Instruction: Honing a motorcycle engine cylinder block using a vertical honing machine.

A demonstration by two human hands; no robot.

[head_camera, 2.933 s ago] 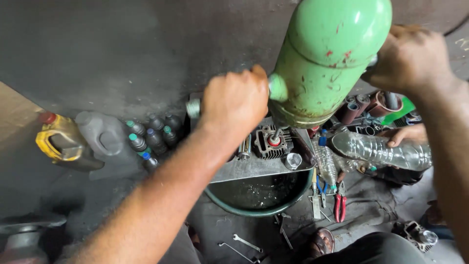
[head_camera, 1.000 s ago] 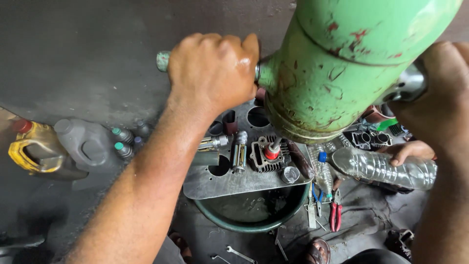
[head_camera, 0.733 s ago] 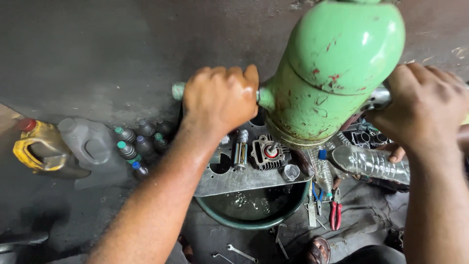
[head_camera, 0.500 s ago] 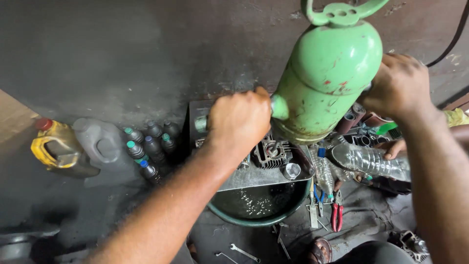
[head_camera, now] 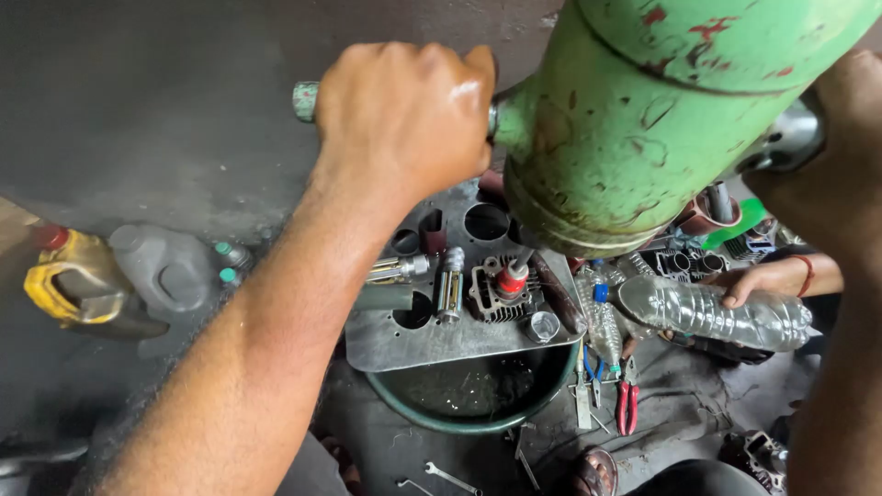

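A large green metal cylinder (head_camera: 661,110) with chipped paint fills the upper right, held up over the work spot. My left hand (head_camera: 404,119) is closed around a short green side handle (head_camera: 305,99) sticking out of the cylinder's left side. My right hand (head_camera: 850,156) grips a shiny metal fitting (head_camera: 790,138) on its right side. Below lies a grey metal plate (head_camera: 432,344) with round holes, carrying a finned engine part (head_camera: 501,289) and small metal pieces, resting over a dark green basin (head_camera: 469,404).
Another person's hand (head_camera: 767,276) rests on a clear plastic bottle (head_camera: 712,312) at the right. Red-handled pliers (head_camera: 627,404) and wrenches (head_camera: 441,476) lie on the dark floor. A yellow jug (head_camera: 69,285) and a grey jug (head_camera: 161,276) stand at the left.
The cylinder has come closer to the camera and now fills the upper right. Both my hands keep their grip on its sides.
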